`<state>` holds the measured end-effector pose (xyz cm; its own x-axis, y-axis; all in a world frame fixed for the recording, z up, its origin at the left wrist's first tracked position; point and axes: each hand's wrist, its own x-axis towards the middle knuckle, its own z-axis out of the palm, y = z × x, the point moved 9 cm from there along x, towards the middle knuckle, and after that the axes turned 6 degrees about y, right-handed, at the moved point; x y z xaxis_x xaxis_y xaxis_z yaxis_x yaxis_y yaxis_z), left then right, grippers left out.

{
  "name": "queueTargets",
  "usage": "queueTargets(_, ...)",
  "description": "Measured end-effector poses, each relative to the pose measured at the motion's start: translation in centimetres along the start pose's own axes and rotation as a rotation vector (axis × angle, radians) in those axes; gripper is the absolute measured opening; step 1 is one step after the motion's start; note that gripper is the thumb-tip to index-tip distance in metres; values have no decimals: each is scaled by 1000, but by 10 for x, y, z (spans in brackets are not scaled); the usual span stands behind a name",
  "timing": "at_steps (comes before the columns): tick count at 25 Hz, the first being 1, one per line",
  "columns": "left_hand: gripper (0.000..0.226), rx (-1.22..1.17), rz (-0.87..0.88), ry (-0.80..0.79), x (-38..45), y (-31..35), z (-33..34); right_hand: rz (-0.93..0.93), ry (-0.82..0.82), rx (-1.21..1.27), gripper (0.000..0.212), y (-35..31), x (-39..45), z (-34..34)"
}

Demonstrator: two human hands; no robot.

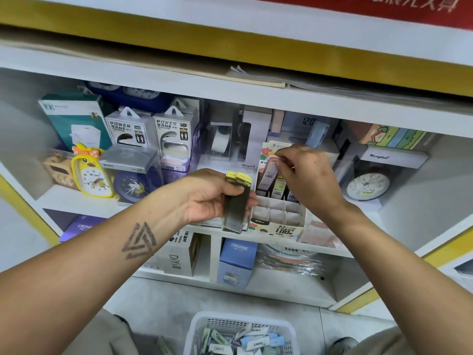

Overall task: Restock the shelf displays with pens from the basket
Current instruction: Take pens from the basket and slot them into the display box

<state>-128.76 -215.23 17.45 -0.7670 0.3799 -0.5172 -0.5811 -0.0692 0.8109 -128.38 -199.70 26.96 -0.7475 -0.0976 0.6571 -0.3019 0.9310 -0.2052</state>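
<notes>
My left hand [212, 194] grips two slim dark cases with yellow caps [236, 203], held upright in front of the shelf. My right hand [305, 175] reaches over the white cardboard display box [279, 217] and pinches a pale pink-topped case [268, 172] above its rear slots. A few cases stand in the back compartments [279, 190]; the front compartments show bare cardboard dividers. The white plastic basket [204, 326] sits on the floor below, holding several loose cases in pale green, blue and white [240, 342].
Power bank boxes [151, 129], a yellow duck clock [89, 172] and a blue clock [131, 187] fill the shelf at left. A round clock [368, 185] stands at right. Below are a blue CRUHRE box [238, 262] and a DIY box [179, 254].
</notes>
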Motion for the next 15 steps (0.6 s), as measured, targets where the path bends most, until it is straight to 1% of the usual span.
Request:
queueTargets(2,17,-3,6,-10,0,0,1,9,-4,-24,16,1,0,3)
queueTargets(6,18,-12,4,-23,1,-1,1,5,-110,-119,20,2,-7,18)
queueTargets(8,24,-27,-1,-37,2,-3,4,27,-91,-84,19,3,-7,15)
queueTargets(9,27,-30,1,-46,2,-3,6,81,-86,11,17,6,-7,13)
queueTargets(10,30,-30,4,-52,3,-3,8,181,-117,167,15,10,-8,14)
queueTargets(12,33,-35,6,-72,5,-5,15,433,-271,546,12,14,-20,28)
queueTargets(13,32,-33,7,-89,5,-7,20,517,-336,670,12,12,-27,34)
queueTargets(15,28,-29,10,-114,6,-9,28,611,-387,784,14,14,-35,36)
